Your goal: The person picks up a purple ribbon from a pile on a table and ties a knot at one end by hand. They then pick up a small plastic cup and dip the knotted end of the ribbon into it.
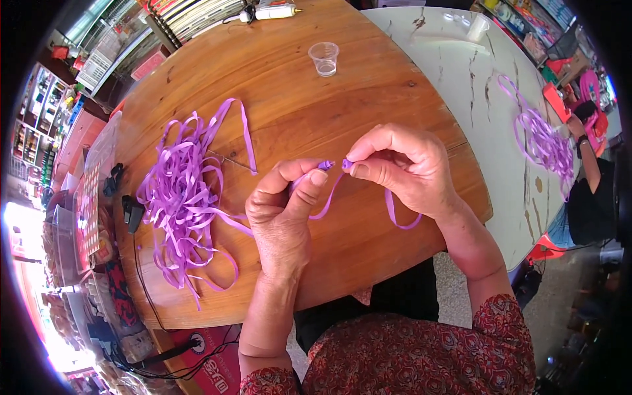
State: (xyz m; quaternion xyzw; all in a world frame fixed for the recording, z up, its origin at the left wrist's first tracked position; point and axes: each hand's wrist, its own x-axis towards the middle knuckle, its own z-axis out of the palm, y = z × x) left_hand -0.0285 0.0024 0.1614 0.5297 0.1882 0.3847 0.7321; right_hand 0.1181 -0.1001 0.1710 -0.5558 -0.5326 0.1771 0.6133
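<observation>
Over the near part of the wooden table (pixel 368 263), my two hands meet, fingertips a little apart. My left hand (pixel 283 207) pinches a small, tightly bunched end of purple ribbon (pixel 325 165) between thumb and forefinger. Close by on the right, my right hand (pixel 411 168) grips a folded bit of purple ribbon (pixel 347 163) in its fingertips. A strand droops between the hands, and a loop (pixel 403 227) hangs below my right hand. Another length runs from my left hand to a tangled heap of purple ribbon (pixel 181 197) on the left. My palms hide part of the ribbon.
A clear plastic cup (pixel 324 60) stands toward the far side, and a glue gun (pixel 275 12) lies at the back edge. Black cables (pixel 139 263) run along the left edge. On the white marbled table (pixel 454 79) at right lies more purple ribbon (pixel 543 141), beside another person (pixel 592 191).
</observation>
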